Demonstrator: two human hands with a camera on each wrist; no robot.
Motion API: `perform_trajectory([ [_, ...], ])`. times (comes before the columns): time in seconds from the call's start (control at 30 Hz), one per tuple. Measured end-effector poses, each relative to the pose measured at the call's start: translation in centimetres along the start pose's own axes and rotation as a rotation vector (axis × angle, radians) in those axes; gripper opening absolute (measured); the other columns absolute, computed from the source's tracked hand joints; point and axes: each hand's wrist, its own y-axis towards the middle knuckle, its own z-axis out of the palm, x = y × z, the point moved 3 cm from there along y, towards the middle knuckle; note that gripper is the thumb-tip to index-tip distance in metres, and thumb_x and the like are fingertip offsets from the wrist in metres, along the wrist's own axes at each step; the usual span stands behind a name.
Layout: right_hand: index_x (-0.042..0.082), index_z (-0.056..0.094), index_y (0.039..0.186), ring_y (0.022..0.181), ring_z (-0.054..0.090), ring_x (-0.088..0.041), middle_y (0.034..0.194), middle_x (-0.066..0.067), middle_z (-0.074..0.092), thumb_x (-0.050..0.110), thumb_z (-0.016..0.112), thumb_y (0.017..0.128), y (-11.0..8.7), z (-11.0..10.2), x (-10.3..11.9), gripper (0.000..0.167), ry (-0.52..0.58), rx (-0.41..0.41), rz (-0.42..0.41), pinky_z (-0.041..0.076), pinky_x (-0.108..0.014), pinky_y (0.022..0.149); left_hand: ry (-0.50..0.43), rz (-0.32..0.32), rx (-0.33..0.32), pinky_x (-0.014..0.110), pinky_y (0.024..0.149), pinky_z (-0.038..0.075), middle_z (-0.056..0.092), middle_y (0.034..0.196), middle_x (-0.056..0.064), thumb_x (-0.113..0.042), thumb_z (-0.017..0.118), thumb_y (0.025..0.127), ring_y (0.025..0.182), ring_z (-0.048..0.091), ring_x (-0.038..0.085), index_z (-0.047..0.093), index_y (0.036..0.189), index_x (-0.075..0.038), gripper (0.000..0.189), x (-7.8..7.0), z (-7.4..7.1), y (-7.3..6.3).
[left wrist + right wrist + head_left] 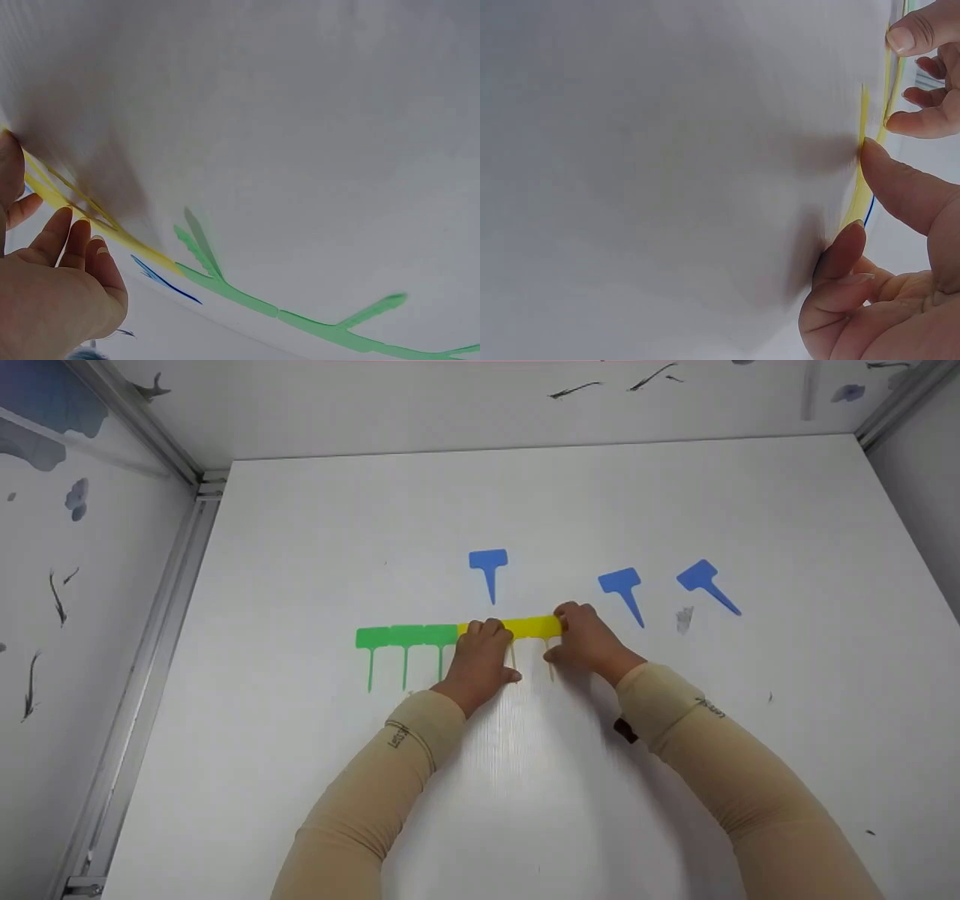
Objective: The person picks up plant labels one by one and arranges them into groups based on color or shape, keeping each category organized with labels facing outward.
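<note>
A row of three green T-shaped plant labels (407, 635) lies edge to edge, stems toward me. Yellow plant labels (532, 627) continue it on the right; two yellow stems show, and my left hand covers part of that stretch. The fingertips of my left hand (480, 656) rest on the yellow heads, its thumb beside a stem. My right hand (589, 641) holds the rightmost yellow label, fingers at the head's outer end and thumb against the stem. In the right wrist view, that thumb touches the yellow stem (863, 112).
Beyond the row lie three separate blue plant labels: one (489, 570) behind the yellow part, another (624, 589) farther right, and the last (707, 583) rightmost. A grey smudge (684, 619) marks the white table (300, 547). White walls stand at the back and sides.
</note>
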Motion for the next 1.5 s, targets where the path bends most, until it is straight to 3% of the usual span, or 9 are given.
perform_trajectory([
  [0.77,0.005,0.036,0.143,0.116,0.047,-0.032,0.129,-0.019,0.043,0.014,0.074,0.085,0.1,-0.2,-0.1,0.070,0.014,0.003,0.044,0.035,-0.043,0.109,0.030,-0.013,0.023,0.034,0.108,0.034,0.046,0.136,0.006,-0.037,0.071,0.087,0.119,0.037,0.023,0.051,0.135,-0.007,0.060,-0.3,-0.2,-0.1],
  [1.3,0.006,0.037,0.144,0.119,0.046,-0.033,0.132,-0.021,0.042,0.012,0.073,0.085,-0.6,-0.6,-0.4,0.069,-0.008,-0.030,-0.053,0.036,-0.043,0.108,0.038,-0.016,0.032,0.035,0.107,0.034,0.045,0.137,0.006,-0.037,0.070,0.088,0.120,0.036,0.023,0.051,0.136,-0.008,0.059,-0.3,-0.1,-0.1],
  [1.5,0.010,0.037,0.143,0.110,0.047,-0.032,0.132,-0.017,0.042,0.012,0.073,0.086,-1.0,-1.1,-0.6,0.068,0.033,-0.028,-0.068,0.042,-0.042,0.102,0.036,-0.025,0.034,0.035,0.107,0.034,0.045,0.138,0.006,-0.037,0.070,0.088,0.121,0.036,0.023,0.051,0.136,-0.008,0.059,-0.3,-0.1,-0.1],
])
